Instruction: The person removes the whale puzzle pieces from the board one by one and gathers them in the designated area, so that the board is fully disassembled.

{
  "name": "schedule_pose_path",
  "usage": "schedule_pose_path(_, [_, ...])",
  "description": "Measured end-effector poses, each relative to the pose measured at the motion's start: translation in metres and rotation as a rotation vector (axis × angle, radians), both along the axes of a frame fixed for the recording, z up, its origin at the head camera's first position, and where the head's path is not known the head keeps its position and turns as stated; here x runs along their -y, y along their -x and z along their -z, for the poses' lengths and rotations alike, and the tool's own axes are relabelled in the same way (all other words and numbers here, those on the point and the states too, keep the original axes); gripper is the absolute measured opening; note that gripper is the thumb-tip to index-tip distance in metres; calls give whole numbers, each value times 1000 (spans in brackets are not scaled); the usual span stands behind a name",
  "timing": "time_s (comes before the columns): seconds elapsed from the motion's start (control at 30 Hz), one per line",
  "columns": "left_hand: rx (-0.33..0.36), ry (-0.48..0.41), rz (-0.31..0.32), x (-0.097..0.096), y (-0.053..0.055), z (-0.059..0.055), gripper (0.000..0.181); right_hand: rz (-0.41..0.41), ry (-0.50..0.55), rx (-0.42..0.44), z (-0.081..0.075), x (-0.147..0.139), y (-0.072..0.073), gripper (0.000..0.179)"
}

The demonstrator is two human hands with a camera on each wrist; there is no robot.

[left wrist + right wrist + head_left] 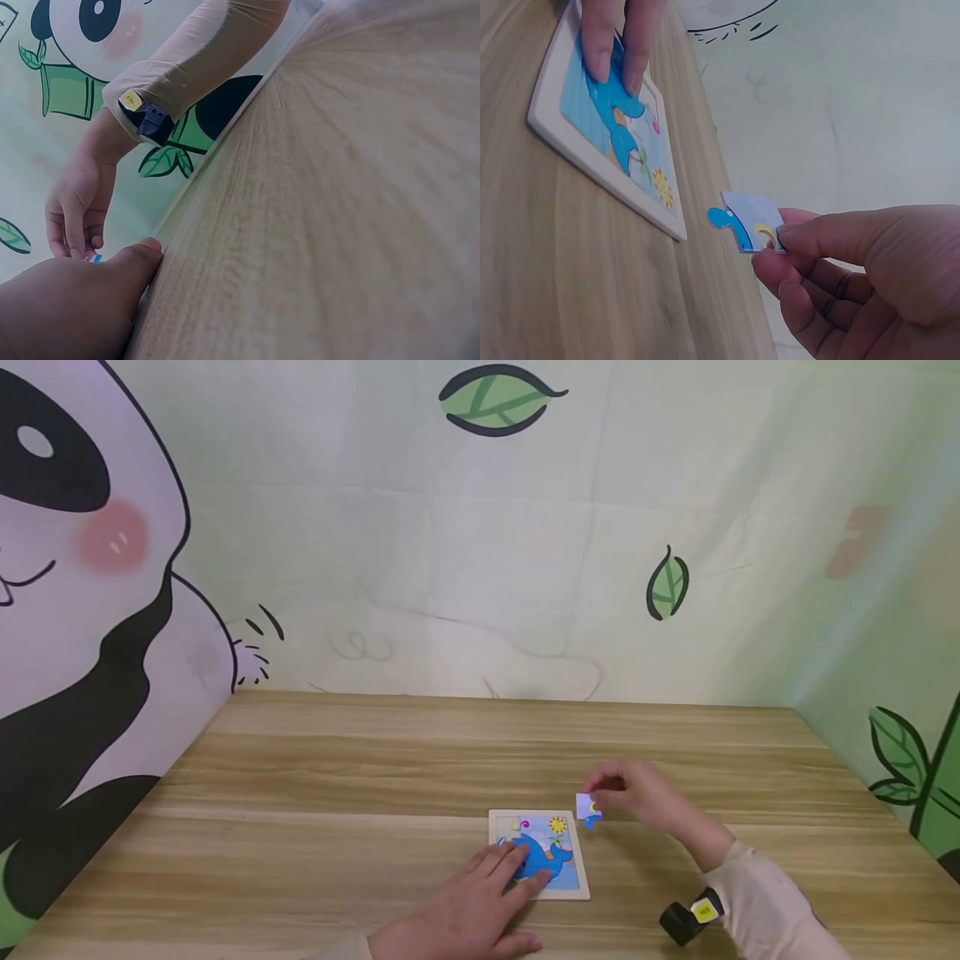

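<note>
A small jigsaw puzzle in a pale wooden frame (578, 862) lies on the table, showing a blue sea animal with a forked tail and a yellow sun. Spread fingers of my left hand (480, 893) rest on the lower left of its picture, hiding that part. Just off the frame's upper right corner, my right hand (637, 795) pinches a puzzle piece (746, 221) between thumb and fingers. Pale lilac with a blue knob and a yellow curve, the piece is held above the table. The left wrist view shows mainly the left thumb (139, 262), with the right hand beyond it.
A wood-grain tabletop (337, 760) stretches to a back wall (420, 568) printed with a panda and leaves. Another printed panel (900, 635) borders the right side. A black strap device with a yellow label (703, 910) sits on the right wrist.
</note>
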State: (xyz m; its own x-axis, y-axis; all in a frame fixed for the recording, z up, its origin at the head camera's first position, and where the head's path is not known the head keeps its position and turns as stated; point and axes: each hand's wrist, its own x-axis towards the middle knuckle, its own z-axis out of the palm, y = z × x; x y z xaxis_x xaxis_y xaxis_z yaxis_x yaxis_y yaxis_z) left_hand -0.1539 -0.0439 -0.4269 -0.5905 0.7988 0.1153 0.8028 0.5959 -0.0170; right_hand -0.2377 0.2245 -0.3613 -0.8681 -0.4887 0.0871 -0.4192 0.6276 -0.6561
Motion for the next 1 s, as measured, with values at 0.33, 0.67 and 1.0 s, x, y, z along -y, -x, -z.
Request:
schedule_pose_path(0.33, [-11,-2,5,1,0,0,66,11,-21,-2,6,-9,-1,9])
schedule_pose_path(0.67, [37,9,-11,1,-1,-1,67,-11,-21,55,13,-19,2,8])
schedule_pose_path(1.0, [3,5,-10,2,-1,1,67,-1,-38,64,21,-22,6,9])
